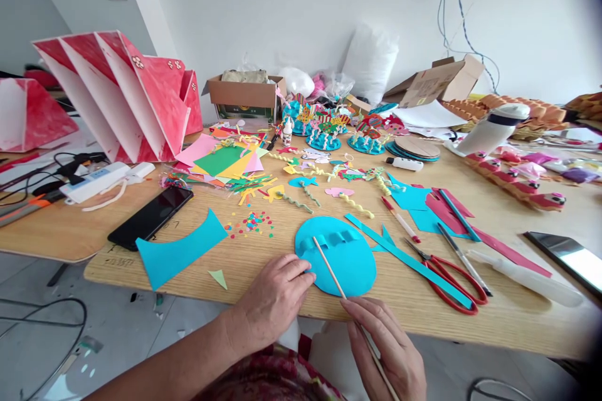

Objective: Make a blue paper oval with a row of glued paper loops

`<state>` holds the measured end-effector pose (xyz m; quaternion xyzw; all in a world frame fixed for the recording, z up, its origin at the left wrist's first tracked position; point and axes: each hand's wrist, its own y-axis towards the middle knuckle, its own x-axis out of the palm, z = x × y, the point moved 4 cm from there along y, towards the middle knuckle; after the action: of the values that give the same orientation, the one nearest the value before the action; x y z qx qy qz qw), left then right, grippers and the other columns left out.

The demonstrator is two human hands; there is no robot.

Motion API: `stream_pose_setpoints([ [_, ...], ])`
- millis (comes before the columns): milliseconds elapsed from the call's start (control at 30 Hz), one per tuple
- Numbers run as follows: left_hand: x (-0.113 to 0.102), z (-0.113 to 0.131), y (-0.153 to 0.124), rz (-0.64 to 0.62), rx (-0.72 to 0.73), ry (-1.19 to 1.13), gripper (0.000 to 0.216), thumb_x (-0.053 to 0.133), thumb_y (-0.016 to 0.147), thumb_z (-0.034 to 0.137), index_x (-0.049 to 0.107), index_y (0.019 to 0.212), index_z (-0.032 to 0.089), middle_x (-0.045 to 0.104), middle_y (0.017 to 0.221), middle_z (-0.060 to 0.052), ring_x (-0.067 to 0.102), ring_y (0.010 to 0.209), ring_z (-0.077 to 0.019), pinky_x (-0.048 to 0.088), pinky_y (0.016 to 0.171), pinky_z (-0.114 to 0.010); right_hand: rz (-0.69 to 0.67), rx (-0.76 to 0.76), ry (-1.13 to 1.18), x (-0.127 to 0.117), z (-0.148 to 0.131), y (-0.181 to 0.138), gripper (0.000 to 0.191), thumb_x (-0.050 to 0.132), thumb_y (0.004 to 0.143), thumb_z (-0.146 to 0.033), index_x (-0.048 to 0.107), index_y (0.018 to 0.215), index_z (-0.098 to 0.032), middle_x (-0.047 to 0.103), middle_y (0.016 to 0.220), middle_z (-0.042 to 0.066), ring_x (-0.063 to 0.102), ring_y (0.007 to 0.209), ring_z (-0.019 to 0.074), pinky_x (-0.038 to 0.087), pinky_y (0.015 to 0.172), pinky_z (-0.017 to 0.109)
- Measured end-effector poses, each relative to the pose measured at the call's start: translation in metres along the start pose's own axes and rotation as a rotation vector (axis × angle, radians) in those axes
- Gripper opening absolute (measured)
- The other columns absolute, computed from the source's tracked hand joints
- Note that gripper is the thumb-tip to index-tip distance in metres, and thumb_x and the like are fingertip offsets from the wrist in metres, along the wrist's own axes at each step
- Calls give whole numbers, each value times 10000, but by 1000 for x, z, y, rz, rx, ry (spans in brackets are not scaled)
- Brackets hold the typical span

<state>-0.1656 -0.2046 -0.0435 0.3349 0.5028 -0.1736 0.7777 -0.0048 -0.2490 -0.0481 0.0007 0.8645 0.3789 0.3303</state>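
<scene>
A blue round paper disc [348, 266] lies at the table's front edge, with a wavy blue paper strip [333, 239] standing in small loops across its upper part. My left hand [282, 285] grips the disc's lower left edge, fingers bent and close together. In my right hand [383, 344] is a thin wooden stick [332, 269], held like a pen. Its tip meets the strip near the left loop. To the right, a long blue paper strip [409, 257] lies over red-handled scissors [451, 279]. A curved blue paper offcut [181, 250] is left of my hands.
A black phone [150, 216], confetti dots [254, 222] and twisted pipe cleaners [355, 203] lie around the disc. Coloured paper sheets [226, 160] and decorated blue discs [324, 138] are farther back. A pen [399, 219] and a white bottle [493, 128] sit rightward.
</scene>
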Motion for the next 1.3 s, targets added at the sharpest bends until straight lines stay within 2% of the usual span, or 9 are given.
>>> stream_pose_setpoints([
  [233,2,-1,-1,-3,9,31,226,408,878,117,578,1020,162,589,1075,-56,497,1042,-177,437,931,-361,15,-8,-6,-2,-3,4,331,466,798,-47,551,1075,-208,649,877,79,624,778,192,520,660,314],
  [733,2,-1,-1,10,-14,-8,218,425,865,91,576,1007,159,572,1072,-52,492,1006,-184,449,890,-347,-22,17,-2,2,2,-2,335,476,807,-39,538,1092,-204,630,905,88,592,832,191,515,681,331],
  [933,1,0,-1,-16,-24,-18,221,442,858,95,569,1027,158,568,1081,-54,492,1004,-193,448,892,-363,-29,7,-26,1,-1,1,307,475,804,-38,550,1060,-189,641,888,78,599,810,179,514,685,312],
  [1100,0,0,-1,-10,-13,3,212,447,855,98,564,1020,160,567,1082,-58,499,1005,-191,457,885,-357,0,-16,-39,1,-2,3,278,474,810,-50,564,1038,-181,645,861,76,600,780,174,513,666,305],
  [1300,2,0,-1,8,10,36,207,436,851,80,567,988,161,570,1069,-59,503,1013,-188,453,896,-359,-27,-34,-43,4,-1,2,303,473,812,-39,551,1069,-180,642,867,83,594,791,182,512,667,319],
])
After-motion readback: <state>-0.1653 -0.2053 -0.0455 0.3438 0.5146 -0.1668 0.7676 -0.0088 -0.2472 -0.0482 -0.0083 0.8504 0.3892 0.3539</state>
